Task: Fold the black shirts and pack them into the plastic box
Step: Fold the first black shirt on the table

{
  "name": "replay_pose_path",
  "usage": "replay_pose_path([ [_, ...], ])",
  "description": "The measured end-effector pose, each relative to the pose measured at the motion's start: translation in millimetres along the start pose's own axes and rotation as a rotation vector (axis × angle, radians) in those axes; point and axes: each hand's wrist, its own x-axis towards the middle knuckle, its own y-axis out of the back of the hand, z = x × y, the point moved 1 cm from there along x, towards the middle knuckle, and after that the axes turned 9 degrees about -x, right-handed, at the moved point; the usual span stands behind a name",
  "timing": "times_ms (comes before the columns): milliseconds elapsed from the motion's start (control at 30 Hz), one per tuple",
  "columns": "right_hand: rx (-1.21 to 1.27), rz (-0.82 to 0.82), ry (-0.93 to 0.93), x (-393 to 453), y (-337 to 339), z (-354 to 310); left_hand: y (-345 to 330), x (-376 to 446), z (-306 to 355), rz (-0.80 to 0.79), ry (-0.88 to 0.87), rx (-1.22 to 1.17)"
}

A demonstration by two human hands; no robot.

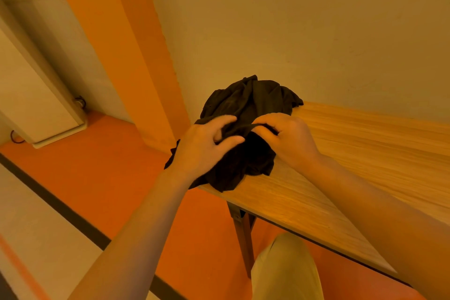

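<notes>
A crumpled heap of black shirts (246,105) lies on the left end of the wooden table (353,153), partly hanging over the table's corner. My left hand (204,146) grips a fold of the black cloth at the heap's near left side, thumb and fingers curled into it. My right hand (289,139) pinches the same rolled edge of cloth just to the right. The two hands are close together on top of the heap. No plastic box is in view.
The table stands against a pale wall (292,31). To the left is an orange floor (109,165) with a dark stripe, an orange wall band and a white cabinet (36,105). A table leg (243,234) and my trouser leg (285,270) show below.
</notes>
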Motion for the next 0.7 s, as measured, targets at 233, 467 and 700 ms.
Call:
replay_pose_path([
  [233,-0.069,0.013,0.028,-0.8,0.3,-0.3,-12.7,1.7,2.8,0.119,-0.066,0.050],
  [467,0.001,-0.052,-0.011,-6.7,4.2,25.3,10.1,-9.7,-8.4,0.272,0.042,0.015],
  [700,0.150,-0.031,0.150,-8.5,3.6,14.8,2.0,-8.5,-10.8,0.254,0.063,-0.009],
])
